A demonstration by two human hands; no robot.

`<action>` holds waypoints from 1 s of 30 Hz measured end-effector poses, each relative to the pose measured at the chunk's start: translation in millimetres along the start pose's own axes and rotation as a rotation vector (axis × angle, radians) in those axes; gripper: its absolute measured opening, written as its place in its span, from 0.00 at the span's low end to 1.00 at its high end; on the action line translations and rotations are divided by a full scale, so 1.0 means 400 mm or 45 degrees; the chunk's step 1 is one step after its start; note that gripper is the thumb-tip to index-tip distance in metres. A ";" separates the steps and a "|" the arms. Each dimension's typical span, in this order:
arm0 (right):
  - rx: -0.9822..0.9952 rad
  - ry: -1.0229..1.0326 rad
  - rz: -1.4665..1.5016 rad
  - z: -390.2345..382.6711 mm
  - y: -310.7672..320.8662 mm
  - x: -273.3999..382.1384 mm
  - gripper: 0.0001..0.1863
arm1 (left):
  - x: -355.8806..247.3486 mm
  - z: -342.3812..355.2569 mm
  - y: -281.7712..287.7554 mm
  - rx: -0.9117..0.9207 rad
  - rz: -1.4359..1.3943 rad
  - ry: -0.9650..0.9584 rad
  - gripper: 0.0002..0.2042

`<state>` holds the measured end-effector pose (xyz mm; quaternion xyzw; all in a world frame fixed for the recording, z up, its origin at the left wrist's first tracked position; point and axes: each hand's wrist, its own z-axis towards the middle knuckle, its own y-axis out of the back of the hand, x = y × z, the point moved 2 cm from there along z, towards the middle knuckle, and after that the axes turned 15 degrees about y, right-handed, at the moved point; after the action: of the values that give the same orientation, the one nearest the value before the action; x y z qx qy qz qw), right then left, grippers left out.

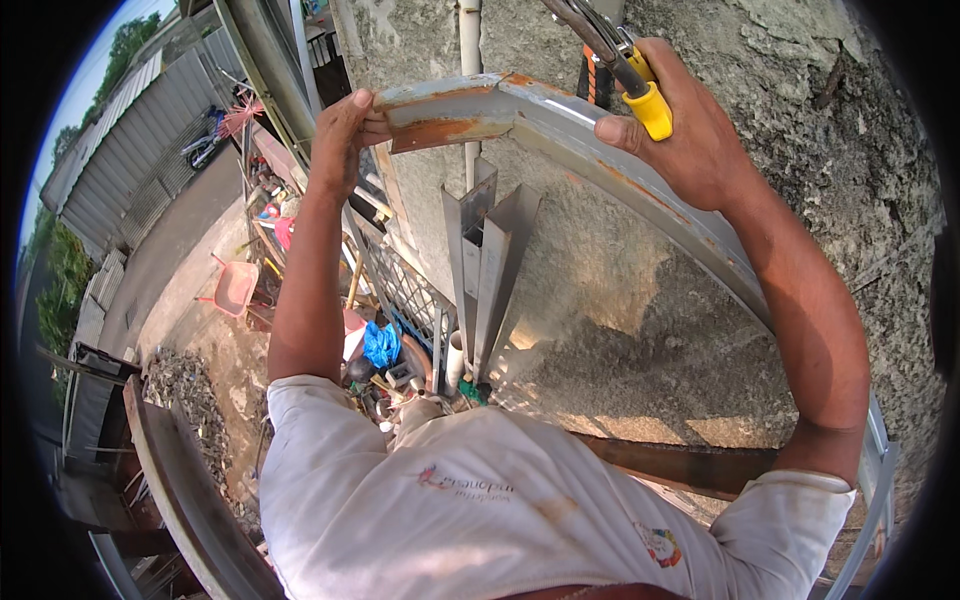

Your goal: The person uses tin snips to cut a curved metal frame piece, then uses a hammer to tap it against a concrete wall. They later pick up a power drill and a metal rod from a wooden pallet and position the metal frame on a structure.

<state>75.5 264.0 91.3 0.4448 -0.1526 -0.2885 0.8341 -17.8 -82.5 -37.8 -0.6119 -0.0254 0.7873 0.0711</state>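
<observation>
- Beam (590, 150) in the head view: grey metal with rusty patches, held across the front of a rough wall (840, 140); it looks bowed through the wide lens.
- The left hand (345, 145) is closed on the beam's left end, the thumb uppermost and the fingers curled in.
- The right hand (690, 125), farther along the beam to the right, is wrapped around a yellow-handled tool (652, 108), its thumb laid on the beam's upper edge. Whether its other fingers also touch the beam cannot be told.
- The tool's metal part points up and away from the beam.
- A pale pipe (470, 45) runs up the wall behind the beam.
- Two grey metal channels (505, 250) stand close together below the beam's left half.
- Far below and left of the beam are a blue bag (382, 345), an orange-pink wheelbarrow (235, 288) and a heap of rubble (190, 405).
- Farther off to the beam's left, a motorbike (205, 150) stands near a corrugated fence (130, 145).
- The person's pale shirt (480, 540) shows below the beam, nearest the camera.
</observation>
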 end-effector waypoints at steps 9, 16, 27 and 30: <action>0.025 -0.028 -0.034 -0.005 -0.005 -0.021 0.44 | -0.016 0.103 0.033 0.110 0.079 0.092 0.14; 0.101 -0.018 0.118 0.019 0.027 -0.006 0.40 | -0.066 -0.083 -0.066 -0.146 0.177 -0.064 0.13; 0.011 0.019 -0.022 -0.004 -0.005 -0.028 0.47 | -0.171 -0.250 -0.252 -0.716 1.103 -0.256 0.33; 0.089 -0.068 0.016 0.001 0.000 -0.021 0.47 | -0.179 -0.254 -0.281 -0.661 1.691 -0.791 0.42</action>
<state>68.7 268.8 91.6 0.4647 -0.1876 -0.2894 0.8155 106.6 13.8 19.9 -0.2470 0.1444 0.7691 -0.5715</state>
